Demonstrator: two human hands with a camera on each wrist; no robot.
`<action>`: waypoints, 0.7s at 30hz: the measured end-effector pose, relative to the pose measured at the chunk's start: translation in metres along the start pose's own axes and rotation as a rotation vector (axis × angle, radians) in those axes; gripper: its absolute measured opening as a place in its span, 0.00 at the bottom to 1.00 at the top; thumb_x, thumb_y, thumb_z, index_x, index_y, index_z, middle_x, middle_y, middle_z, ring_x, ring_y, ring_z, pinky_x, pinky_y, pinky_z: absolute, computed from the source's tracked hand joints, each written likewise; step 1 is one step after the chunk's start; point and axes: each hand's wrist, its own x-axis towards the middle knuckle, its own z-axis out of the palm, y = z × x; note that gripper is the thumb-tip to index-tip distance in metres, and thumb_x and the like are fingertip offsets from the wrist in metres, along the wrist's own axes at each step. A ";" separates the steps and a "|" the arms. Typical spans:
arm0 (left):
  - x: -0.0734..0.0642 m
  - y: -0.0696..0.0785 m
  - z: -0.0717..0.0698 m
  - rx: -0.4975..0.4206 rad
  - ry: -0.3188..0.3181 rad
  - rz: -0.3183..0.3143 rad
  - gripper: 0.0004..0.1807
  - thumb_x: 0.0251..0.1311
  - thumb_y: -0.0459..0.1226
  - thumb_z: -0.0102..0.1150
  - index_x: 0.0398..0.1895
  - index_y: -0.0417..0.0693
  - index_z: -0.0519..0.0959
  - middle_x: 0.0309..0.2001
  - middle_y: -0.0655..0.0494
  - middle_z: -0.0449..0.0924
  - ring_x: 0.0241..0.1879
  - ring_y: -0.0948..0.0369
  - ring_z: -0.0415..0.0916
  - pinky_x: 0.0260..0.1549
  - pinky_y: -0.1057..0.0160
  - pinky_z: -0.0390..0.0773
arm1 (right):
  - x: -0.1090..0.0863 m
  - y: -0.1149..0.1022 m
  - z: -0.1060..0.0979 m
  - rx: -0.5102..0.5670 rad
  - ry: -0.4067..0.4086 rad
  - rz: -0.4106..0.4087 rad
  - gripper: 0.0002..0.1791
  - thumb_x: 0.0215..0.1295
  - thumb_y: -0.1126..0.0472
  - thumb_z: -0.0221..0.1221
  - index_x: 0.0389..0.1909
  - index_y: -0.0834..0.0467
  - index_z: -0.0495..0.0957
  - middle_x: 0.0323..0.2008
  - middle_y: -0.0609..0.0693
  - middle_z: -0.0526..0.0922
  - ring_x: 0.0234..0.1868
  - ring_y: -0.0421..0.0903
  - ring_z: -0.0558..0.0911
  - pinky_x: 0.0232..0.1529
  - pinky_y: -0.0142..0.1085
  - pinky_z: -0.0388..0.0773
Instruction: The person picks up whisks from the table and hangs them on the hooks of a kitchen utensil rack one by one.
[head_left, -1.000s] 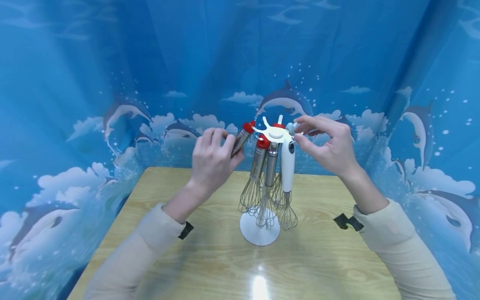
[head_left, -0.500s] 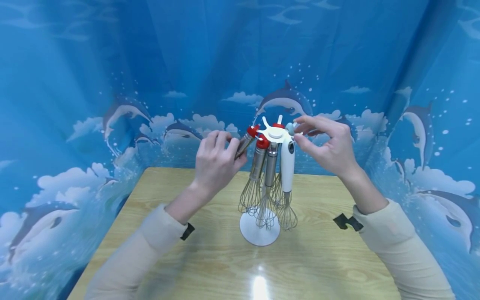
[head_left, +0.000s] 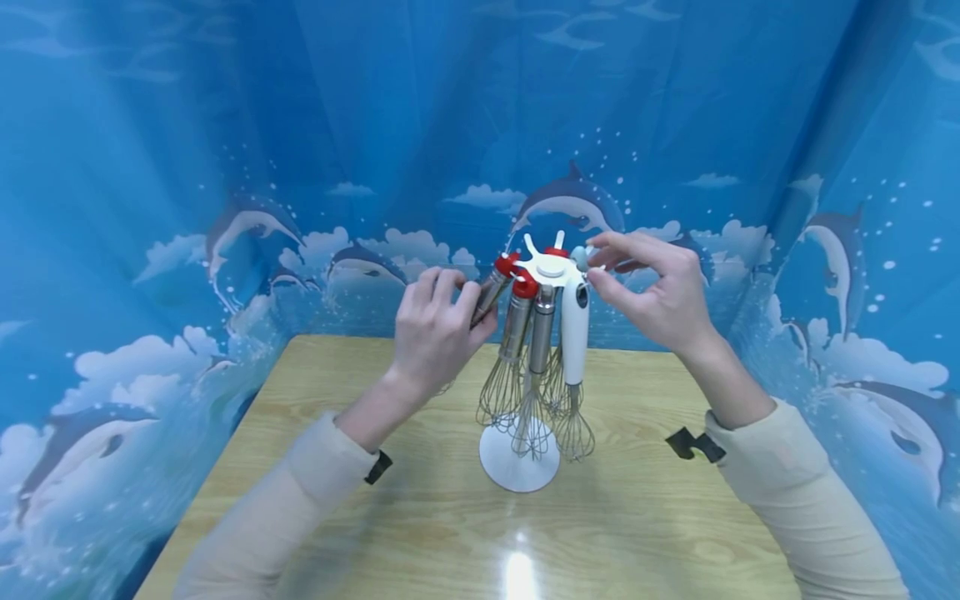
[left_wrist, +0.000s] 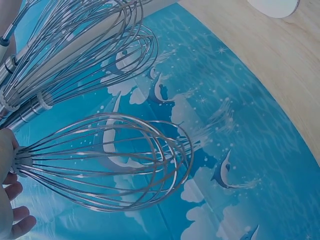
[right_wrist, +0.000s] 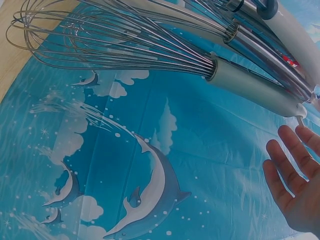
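Observation:
A white whisk stand (head_left: 551, 267) with radiating arms rises from a round base (head_left: 519, 467). Several whisks hang from it, including a steel-handled whisk (head_left: 540, 333) and a white-handled whisk (head_left: 575, 333). At the left, my left hand (head_left: 435, 333) grips the steel handle of a red-topped whisk (head_left: 489, 292); its red end meets an arm of the stand, and the whisk leans. The left wrist view shows its wire loops (left_wrist: 110, 160). My right hand (head_left: 652, 283) has thumb and forefinger at a right-hand arm of the stand, by the pale blue whisk (right_wrist: 255, 87), pinching the arm's end.
The stand stands on a wood-grain table (head_left: 637, 500). Beyond the table's back edge and along both sides hangs a blue curtain (head_left: 450, 125) printed with dolphins and clouds. The hanging whisks sit close together under the stand's top.
My left hand has moved a little right and down with its whisk, bringing the red end closer in along the stand's arm. My right hand has stayed in place.

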 end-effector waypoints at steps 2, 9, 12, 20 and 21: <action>-0.001 0.001 0.001 -0.007 0.002 -0.002 0.15 0.59 0.47 0.74 0.37 0.45 0.82 0.42 0.47 0.85 0.45 0.50 0.81 0.37 0.54 0.85 | 0.000 0.000 0.000 0.001 0.001 0.002 0.19 0.61 0.64 0.68 0.54 0.62 0.87 0.39 0.62 0.92 0.42 0.20 0.81 0.42 0.19 0.77; -0.002 0.003 0.003 -0.023 0.014 0.001 0.18 0.58 0.49 0.76 0.36 0.45 0.82 0.41 0.47 0.85 0.44 0.51 0.81 0.38 0.55 0.86 | 0.000 0.000 0.000 0.000 0.003 0.007 0.19 0.61 0.64 0.68 0.54 0.61 0.87 0.39 0.61 0.92 0.42 0.20 0.81 0.43 0.18 0.77; -0.003 0.005 0.003 -0.020 0.015 0.005 0.19 0.57 0.51 0.76 0.36 0.46 0.82 0.40 0.48 0.86 0.44 0.51 0.82 0.38 0.55 0.86 | -0.001 0.000 0.000 0.003 0.005 0.009 0.19 0.61 0.64 0.68 0.54 0.61 0.87 0.39 0.61 0.92 0.42 0.20 0.81 0.43 0.19 0.77; -0.006 0.005 0.004 -0.002 0.005 0.006 0.23 0.55 0.54 0.77 0.38 0.46 0.82 0.40 0.48 0.86 0.43 0.51 0.83 0.40 0.55 0.86 | -0.001 0.000 0.000 0.002 0.006 0.007 0.19 0.61 0.64 0.68 0.54 0.61 0.87 0.39 0.61 0.92 0.42 0.20 0.81 0.43 0.18 0.77; -0.007 0.005 0.004 -0.003 0.004 0.008 0.23 0.55 0.54 0.77 0.39 0.46 0.82 0.40 0.48 0.86 0.43 0.51 0.82 0.40 0.55 0.86 | -0.002 0.000 0.000 0.002 0.006 0.007 0.19 0.61 0.64 0.68 0.54 0.61 0.87 0.39 0.61 0.92 0.42 0.20 0.81 0.43 0.18 0.76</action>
